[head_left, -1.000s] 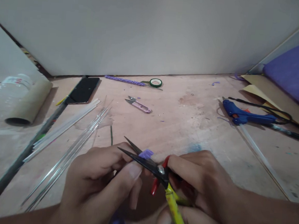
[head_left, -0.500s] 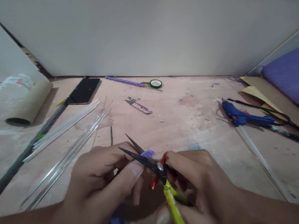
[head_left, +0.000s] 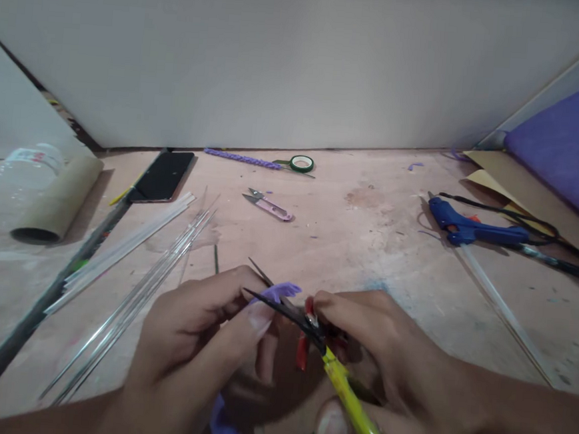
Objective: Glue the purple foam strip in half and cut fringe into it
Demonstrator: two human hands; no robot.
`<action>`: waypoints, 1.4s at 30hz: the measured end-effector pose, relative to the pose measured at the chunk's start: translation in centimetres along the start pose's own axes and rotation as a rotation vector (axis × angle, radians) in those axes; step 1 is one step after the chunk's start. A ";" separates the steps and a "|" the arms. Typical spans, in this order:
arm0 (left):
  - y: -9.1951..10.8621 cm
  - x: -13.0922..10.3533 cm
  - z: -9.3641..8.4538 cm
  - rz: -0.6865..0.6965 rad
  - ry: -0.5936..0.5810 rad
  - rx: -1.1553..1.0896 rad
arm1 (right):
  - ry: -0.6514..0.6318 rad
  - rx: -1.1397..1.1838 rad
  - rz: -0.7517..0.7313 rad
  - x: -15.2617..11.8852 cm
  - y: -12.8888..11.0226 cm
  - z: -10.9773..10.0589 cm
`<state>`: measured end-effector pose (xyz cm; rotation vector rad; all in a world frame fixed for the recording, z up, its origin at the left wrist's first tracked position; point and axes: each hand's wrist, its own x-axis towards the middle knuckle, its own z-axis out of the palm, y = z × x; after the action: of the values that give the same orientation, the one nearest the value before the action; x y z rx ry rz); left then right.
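Note:
Between its thumb and fingers, my left hand pinches a thin purple strip, whose fringed-looking end sticks out past the thumb. More purple material hangs below that hand; whether it is the same piece is hidden. My right hand is closed around scissors with dark pointed blades and a yellow handle. The blades are parted, with the purple strip between or against them. A red part shows by the scissors' pivot, mostly covered by my right fingers.
Thread snips, green tape and a purple-wrapped stem lie ahead. At left are a phone, metal wires, white sticks and a cardboard tube. A blue glue gun lies right.
The scissors have shifted slightly right and their blades are closer together. More of the purple strip now shows above my left thumb, extending rightward.

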<state>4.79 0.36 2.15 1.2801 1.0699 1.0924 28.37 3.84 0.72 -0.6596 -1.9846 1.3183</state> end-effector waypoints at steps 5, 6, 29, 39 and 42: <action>-0.3 -0.4 -0.5 -0.008 -0.011 0.016 | -0.021 -0.050 -0.070 -0.1 0.9 0.0; -0.4 -0.4 -0.5 -0.007 -0.013 0.014 | -0.022 -0.069 -0.069 -0.2 1.0 0.0; -0.1 -0.5 0.1 0.040 0.016 0.089 | -0.030 -0.116 0.009 -0.3 0.7 -0.2; 0.3 -0.2 0.0 0.087 -0.005 0.059 | -0.021 -0.086 -0.035 -0.5 1.1 -0.1; 0.3 -0.2 0.1 0.065 0.011 0.037 | -0.039 -0.105 0.004 -0.7 0.9 -0.2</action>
<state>4.89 0.10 2.45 1.3476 1.0670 1.1342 29.01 3.78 -0.25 -0.6917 -2.0962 1.2449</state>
